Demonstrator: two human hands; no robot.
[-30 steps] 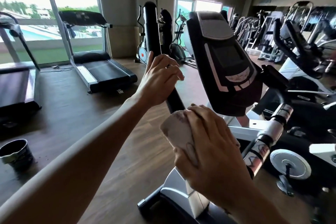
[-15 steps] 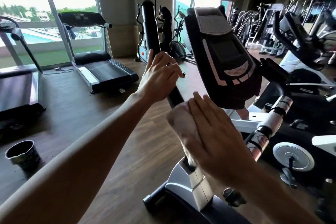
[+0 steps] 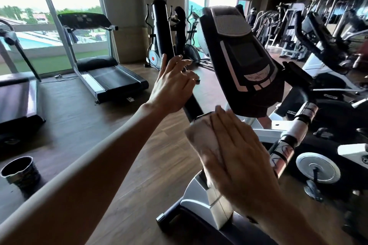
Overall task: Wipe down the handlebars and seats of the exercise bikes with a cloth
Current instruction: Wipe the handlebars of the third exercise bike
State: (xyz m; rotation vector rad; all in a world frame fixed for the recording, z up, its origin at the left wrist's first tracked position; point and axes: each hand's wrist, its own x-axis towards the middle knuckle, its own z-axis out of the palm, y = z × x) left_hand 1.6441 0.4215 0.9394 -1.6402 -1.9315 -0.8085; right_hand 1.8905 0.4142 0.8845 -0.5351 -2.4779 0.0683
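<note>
Now the cloth is a pale, whitish rag with faint reddish marks, folded into a thick pad. It lies against the lower part of the black handlebar, where the bar comes down toward the silver frame of the exercise bike. The right hand presses on the cloth with straight fingers held close together; the palm covers most of the cloth, and only its left part is visible.

The left hand is higher on the same handlebar, above the cloth. Its fingers are loose and spread a little; the thumb points up along the bar. I cannot tell whether the palm really touches the bar or only stays beside it.

The handlebar is a thick, dark, smooth tube that rises upright and a little tilted to the left of the console. The console is black with grey stripes, a dark screen and some pale buttons below it; their labels are too small to read.

On the next bike, at the right, there is a small white word on the black body, but it is blurred. A dark cup stands on the wooden floor at the left, well apart from the bike.
</note>
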